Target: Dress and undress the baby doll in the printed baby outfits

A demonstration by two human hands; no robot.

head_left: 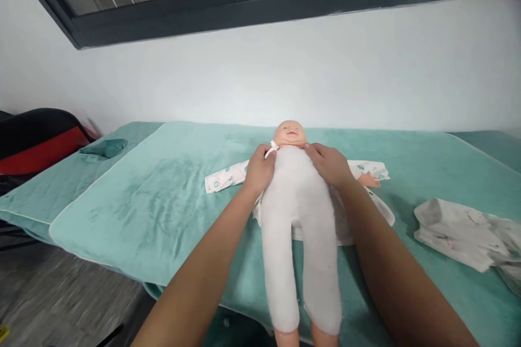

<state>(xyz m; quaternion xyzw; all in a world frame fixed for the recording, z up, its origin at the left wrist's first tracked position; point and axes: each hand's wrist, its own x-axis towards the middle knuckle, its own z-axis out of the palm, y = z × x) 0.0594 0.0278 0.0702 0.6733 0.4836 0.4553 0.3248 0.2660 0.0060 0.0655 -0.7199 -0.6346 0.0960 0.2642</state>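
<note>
A baby doll (299,195) with a white cloth body lies on its back, head toward the wall and legs toward me. Under it spreads a white printed baby shirt (230,176), its front open. A sleeve reaches out to each side, and the doll's hand (369,179) shows at the right cuff. My left hand (261,169) is closed on the shirt's edge beside the doll's neck, a white bit poking up above the thumb. At the other shoulder, my right hand (329,164) is closed on the shirt, its thumb against the doll; some fingertips are hidden.
The doll lies on a bed with a green cover (163,200). Folded white printed clothing (468,233) lies at the right. A face hole (103,148) opens at the bed's left end, near a black and red chair (44,143). Behind stands a white wall (260,76) below a window.
</note>
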